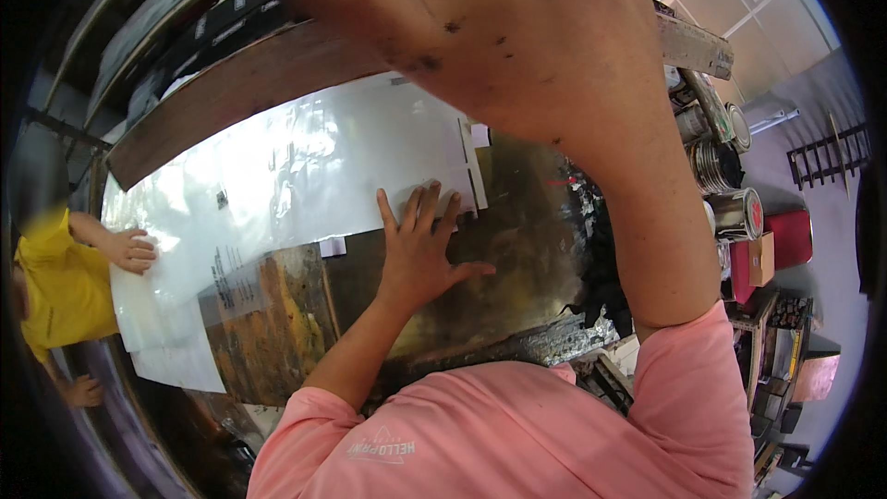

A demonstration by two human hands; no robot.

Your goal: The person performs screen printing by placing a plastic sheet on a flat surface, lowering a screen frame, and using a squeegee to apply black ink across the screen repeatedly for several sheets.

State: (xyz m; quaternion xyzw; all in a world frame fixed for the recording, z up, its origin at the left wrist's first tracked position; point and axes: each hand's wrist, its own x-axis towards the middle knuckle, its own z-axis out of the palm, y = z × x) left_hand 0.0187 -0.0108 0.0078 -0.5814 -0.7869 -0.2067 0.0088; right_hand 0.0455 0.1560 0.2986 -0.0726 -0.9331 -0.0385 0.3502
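Observation:
My left hand (418, 249) lies flat with its fingers spread. Its fingertips press on the right part of a large glossy translucent white sheet (356, 162), and its thumb stretches over the dark, stained table surface (527, 222). High and close to the camera is my right hand (508, 46), marked with dark spots. Its thumb reaches left toward a blackened area; the other fingers are cut off by the top edge, so any hold is hidden. Behind that hand runs a long wooden bar (249, 88), passing above the sheet.
At the left a person in a yellow shirt (69, 286) rests a hand (129, 251) on the sheet. Small pale tabs (333, 247) sit along its edge. Cans (737, 214) and a reddish box (788, 238) stand on the right. A rack (830, 157) is on the wall.

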